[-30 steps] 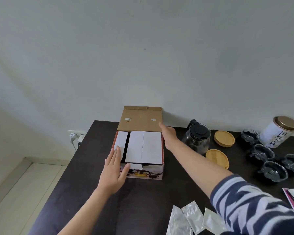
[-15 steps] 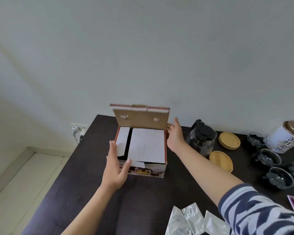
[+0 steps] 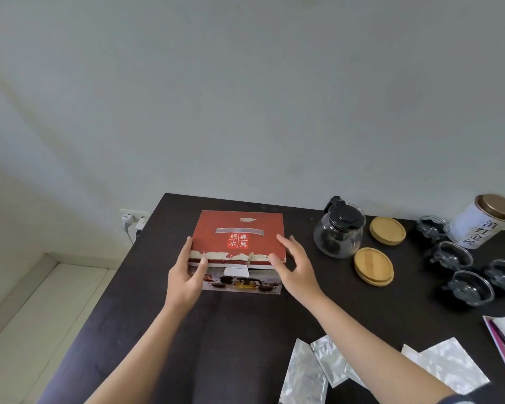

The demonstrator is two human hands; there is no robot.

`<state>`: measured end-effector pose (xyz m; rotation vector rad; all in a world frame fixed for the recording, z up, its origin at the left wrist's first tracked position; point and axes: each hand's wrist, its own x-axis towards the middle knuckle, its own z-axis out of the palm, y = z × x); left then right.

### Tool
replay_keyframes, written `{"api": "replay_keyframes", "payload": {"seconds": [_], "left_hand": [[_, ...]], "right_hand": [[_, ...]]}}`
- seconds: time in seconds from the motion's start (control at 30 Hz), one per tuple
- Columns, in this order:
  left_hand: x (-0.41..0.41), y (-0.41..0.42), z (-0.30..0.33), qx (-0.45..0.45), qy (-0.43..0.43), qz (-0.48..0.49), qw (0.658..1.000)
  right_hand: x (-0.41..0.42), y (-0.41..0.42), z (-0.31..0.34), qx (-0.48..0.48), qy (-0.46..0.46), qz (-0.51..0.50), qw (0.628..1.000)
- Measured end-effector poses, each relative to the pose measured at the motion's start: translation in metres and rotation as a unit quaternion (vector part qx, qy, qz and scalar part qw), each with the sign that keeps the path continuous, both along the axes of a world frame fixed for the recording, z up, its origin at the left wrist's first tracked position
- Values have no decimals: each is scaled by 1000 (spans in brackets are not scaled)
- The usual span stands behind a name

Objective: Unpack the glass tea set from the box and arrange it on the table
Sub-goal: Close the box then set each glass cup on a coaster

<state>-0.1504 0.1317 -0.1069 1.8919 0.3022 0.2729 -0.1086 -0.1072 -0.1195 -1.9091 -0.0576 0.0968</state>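
We see the red cardboard box with a closed lid and white printed characters [image 3: 239,239] standing on the dark rectangular table [image 3: 236,330], towards its far left portion; the lid lies flat over the box, its torn front edge showing white and brown paper above a printed picture of tea ware on the front wall. Our left hand [image 3: 187,275] holds the box at its near left corner; the thumb lies on the torn front edge of the lid and the fingers run up along the left side wall. Our right hand [image 3: 293,266] is at the near right corner; the fingers are spread and lightly bent, the thumb at the front edge of the lid; we cannot tell whether the remaining fingers touch the box or hover just beside it.

To the right of the box stands the round glass teapot with a black lid and handle [image 3: 339,228]; just beside it lie two round bamboo coasters [image 3: 373,266]; further right sit four small glass cups [image 3: 452,256] and a white cylindrical tin with a bronze lid [image 3: 484,221]. Several silver foil sachets [image 3: 303,374] lie near the front edge of the table.
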Motion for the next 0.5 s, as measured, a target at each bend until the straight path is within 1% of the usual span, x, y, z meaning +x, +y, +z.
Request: {"api": "replay_keyframes", "payload": {"seconds": [0.07,0.23,0.4,0.5], "left_hand": [[1,4,-5,34,6,-22,999],[7,9,-8,117,-6,-34,993],[11,10,-10,157,-38,-27,987],[11,12,-18,165,-39,-29,985]], "right_hand": [[-7,0,-2,-37,-41,12,998],[-7,4,-5,-62,-92,30,993],[-4,6,-11,-80,-118,15,990],[-7,7,-19,-101,-123,13,987]]}}
